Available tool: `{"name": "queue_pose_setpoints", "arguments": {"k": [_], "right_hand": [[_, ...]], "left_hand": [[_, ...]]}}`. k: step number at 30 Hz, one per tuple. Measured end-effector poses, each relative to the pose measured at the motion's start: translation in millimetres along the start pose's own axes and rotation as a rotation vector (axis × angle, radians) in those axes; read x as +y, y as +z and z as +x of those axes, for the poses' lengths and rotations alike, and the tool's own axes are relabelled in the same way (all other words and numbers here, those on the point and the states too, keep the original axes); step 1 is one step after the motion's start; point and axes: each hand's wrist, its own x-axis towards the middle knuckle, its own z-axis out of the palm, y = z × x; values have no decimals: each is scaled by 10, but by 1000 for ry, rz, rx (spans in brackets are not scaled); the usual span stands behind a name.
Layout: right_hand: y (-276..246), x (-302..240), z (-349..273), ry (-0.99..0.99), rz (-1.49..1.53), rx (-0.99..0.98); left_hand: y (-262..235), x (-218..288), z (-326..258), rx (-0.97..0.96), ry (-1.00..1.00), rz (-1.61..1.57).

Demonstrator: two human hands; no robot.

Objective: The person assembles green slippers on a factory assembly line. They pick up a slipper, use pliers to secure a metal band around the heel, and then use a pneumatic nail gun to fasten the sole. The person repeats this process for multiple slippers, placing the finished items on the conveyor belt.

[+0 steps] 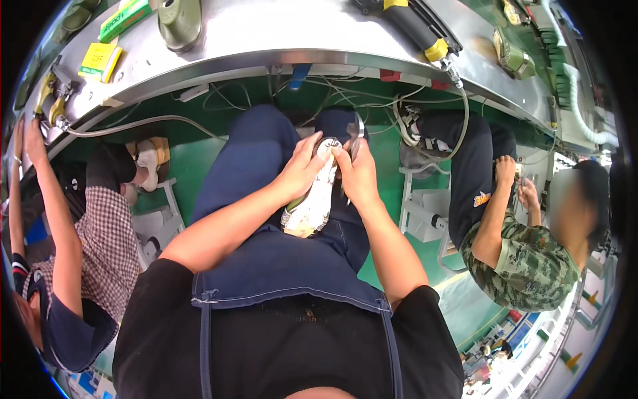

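Observation:
Above my lap I hold a shoe upper (311,209) with its pale underside turned up. A dark olive edge runs along one side, and a tan patch shows at the end nearest me. My left hand (300,171) is closed round its left side near the far end, with the thumb on the underside. On the other side my right hand (357,174) presses its thumb on the same far end. Its fingers are also closed round a curved metal hand tool (359,125), which looks like pincers; its jaws are partly hidden.
Ahead is a metal workbench (266,40) bearing a green shoe form (179,25), a yellow box (101,61) and a black-and-yellow power tool (419,30) on a hose. Cables (332,90) tangle beneath. Co-workers sit close at left (66,233) and right (525,259).

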Motion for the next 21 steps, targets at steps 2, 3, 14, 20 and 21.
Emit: {"name": "queue_pose_setpoints", "arguments": {"k": [2, 3, 14, 20, 21], "right_hand": [[-18, -63, -20, 16, -15, -28], [-67, -172, -61, 127, 123, -95], [-323, -387, -196, 134, 464, -82], [-473, -611, -372, 93, 704, -146], [-462, -640, -403, 88, 704, -140]], "left_hand": [[-95, 27, -183, -125, -176, -130], [-135, 27, -298, -184, -271, -278], [-438, 816, -693, -254, -289, -290], [-733, 1304, -718, -147, -111, 277], [-756, 1352, -733, -141, -112, 295]]}}
